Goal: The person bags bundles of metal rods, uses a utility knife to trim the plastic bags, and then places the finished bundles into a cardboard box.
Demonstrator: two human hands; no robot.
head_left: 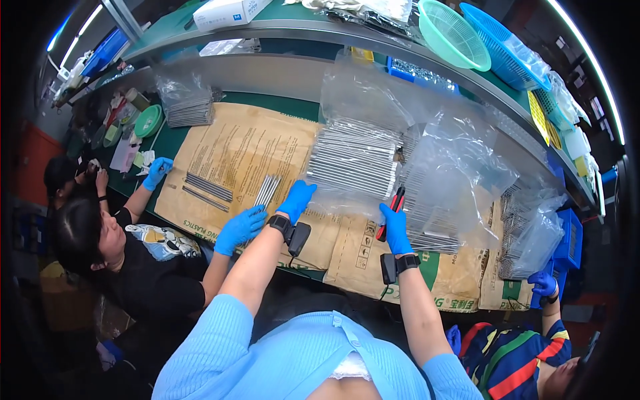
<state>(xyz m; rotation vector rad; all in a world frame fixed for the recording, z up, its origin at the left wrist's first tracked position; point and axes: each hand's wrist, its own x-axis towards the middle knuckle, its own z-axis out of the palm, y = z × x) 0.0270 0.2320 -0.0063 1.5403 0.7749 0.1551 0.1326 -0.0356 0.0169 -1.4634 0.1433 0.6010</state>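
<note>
My left hand (297, 200), in a blue glove, is closed at the near left corner of a clear plastic bag (347, 201), its fingertips partly hidden. In my right hand (397, 233), also gloved, is a slim red-and-black hand tool (395, 207), pointing away from me at the bag's near right corner. Many thin silvery metal rods (353, 159) lie side by side on and around the bag's plastic. Right of them, more rods (430, 241) show through loose, crumpled plastic sheeting (460, 173).
Brown paper sacks (267, 140) cover the bench. At left, a co-worker's gloved hand (241, 230) is beside a small rod bundle (268, 191); dark rods (209, 187) lie beyond. Another co-worker's glove (543, 284) is near blue bins (569, 240) at right. A shelf (287, 30) with baskets spans the back.
</note>
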